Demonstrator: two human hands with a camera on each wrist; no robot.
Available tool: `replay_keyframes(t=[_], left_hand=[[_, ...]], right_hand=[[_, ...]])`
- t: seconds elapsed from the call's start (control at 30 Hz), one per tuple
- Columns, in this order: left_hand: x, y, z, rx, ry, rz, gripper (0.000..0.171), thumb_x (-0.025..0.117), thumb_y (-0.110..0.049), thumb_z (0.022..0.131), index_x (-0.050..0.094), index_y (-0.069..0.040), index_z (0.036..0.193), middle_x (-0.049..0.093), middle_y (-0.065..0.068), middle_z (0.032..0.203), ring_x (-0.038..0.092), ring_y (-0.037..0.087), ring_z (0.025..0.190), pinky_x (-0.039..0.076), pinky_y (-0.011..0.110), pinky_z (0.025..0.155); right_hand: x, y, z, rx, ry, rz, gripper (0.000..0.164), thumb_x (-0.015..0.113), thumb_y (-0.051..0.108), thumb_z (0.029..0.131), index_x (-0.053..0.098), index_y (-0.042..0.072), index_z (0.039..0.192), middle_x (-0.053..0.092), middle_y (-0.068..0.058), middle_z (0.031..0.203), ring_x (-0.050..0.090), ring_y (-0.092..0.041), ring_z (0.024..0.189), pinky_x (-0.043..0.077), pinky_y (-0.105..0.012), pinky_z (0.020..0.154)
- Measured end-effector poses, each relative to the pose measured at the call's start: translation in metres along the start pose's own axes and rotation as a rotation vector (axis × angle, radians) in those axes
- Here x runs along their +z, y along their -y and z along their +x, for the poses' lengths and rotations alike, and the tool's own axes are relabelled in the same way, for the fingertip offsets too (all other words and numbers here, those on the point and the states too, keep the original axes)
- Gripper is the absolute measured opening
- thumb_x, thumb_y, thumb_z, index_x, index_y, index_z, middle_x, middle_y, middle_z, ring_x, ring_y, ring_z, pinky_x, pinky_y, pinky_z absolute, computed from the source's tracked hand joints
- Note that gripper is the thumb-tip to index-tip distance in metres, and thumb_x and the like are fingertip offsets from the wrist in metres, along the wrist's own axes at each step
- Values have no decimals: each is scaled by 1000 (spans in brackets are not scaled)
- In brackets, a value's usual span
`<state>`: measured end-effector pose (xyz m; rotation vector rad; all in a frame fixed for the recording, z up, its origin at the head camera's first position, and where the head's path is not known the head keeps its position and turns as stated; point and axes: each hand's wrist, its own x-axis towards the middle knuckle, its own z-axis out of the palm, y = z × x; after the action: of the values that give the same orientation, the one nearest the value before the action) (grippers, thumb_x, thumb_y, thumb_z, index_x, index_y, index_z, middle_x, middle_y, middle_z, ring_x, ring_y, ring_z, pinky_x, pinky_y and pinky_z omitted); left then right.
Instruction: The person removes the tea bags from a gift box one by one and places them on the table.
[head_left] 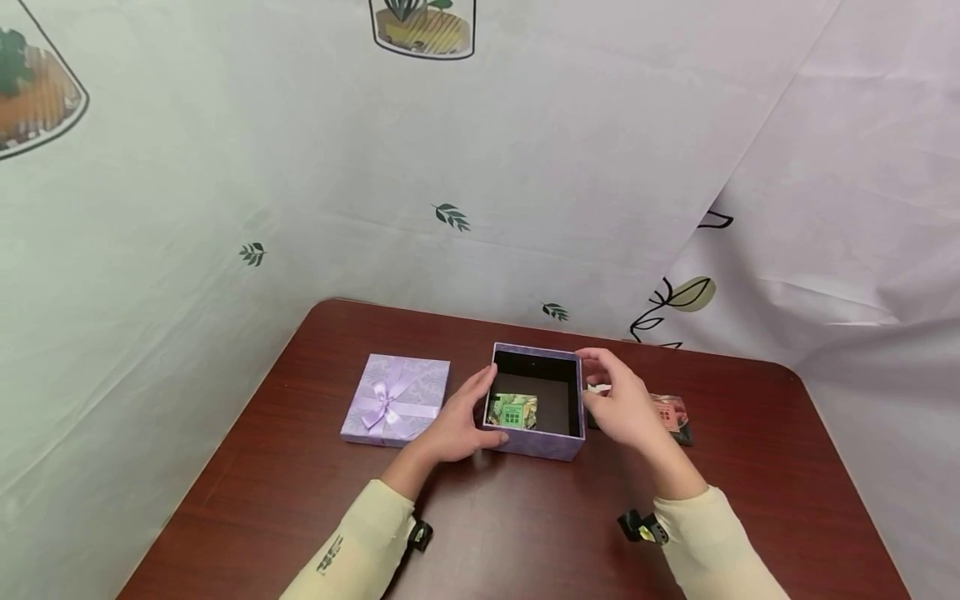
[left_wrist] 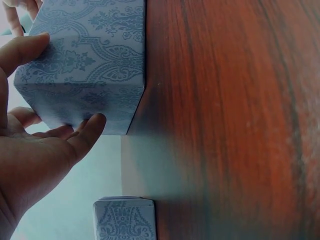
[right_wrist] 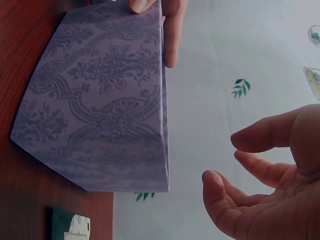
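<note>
A lidless purple patterned gift box with a dark inside sits on the table. Inside it, at the front left, lies a small green printed packet. My left hand holds the box's front left corner, thumb on the front wall and fingers along the left side; the left wrist view shows this hand against the patterned walls. Beside the box's right rim is my right hand; in the right wrist view this hand is apart from the box, fingers loosely bent around nothing.
Left of the box lies its purple lid with a ribbon bow. A red printed packet lies at the right, partly hidden by my right hand. The brown table meets a pale printed cloth at the back.
</note>
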<state>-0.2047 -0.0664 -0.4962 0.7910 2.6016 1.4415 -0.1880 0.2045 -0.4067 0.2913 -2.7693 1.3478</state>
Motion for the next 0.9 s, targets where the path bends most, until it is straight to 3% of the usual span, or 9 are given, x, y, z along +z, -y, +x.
replay_keyframes(t=[0.47, 0.67, 0.9], left_hand=[[0, 0, 1, -7, 3, 4, 104, 86, -17, 77, 23, -5, 159, 22, 13, 162, 24, 29, 145, 25, 48, 113], [0, 1, 0, -12, 7, 2, 105, 86, -18, 77, 23, -8, 160, 22, 13, 162, 24, 29, 145, 26, 48, 113], [0, 1, 0, -6, 6, -15, 104, 86, -18, 77, 23, -6, 159, 22, 13, 162, 24, 29, 145, 25, 48, 113]], right_hand=[[14, 8, 0, -41, 95, -9, 49, 64, -5, 87, 57, 9, 133, 57, -20, 130, 60, -33, 107, 52, -47, 81], [23, 7, 1, -5, 168, -14, 50, 64, -4, 89, 55, 9, 136, 54, -23, 134, 59, -38, 111, 50, -51, 87], [31, 7, 5, 22, 186, -35, 48, 64, -2, 88, 56, 11, 134, 55, -23, 134, 60, -37, 111, 50, -51, 87]])
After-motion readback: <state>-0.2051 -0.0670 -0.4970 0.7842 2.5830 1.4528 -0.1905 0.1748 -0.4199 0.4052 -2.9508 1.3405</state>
